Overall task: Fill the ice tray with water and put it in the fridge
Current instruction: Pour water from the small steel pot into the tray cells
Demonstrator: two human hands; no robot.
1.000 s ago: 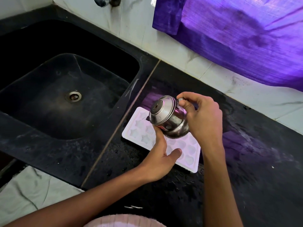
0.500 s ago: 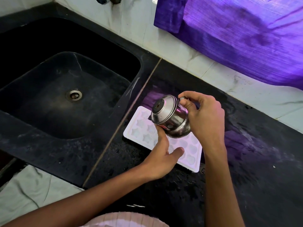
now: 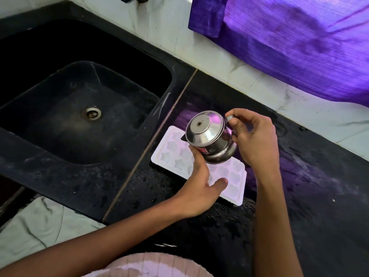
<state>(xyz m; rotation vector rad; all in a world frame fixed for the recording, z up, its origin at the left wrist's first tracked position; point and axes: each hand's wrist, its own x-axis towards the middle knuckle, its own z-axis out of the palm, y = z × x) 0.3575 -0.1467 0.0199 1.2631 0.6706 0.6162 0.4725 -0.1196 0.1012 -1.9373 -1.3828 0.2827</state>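
Little moved: right hand (image 3: 257,140) still grips tilted steel pot (image 3: 209,136) over ice tray (image 3: 237,182); left hand (image 3: 197,188), fingers straight, steadies both near the counter's (image 3: 319,196) sink edge.

both forearms enter from the bottom edge, bare, converging toward frame centre. left hand (image 3: 196,188): palm down, fingers extended forward and roughly straight, thumb splayed out to the right; fingertips partly hidden, so contact at the tips cannot be resolved. right hand (image 3: 257,138): held higher, wrist bent, fingers curled inward with thumb and index closed in a pinch at the upper left of the hand. the 2 hands sit close together, not touching.
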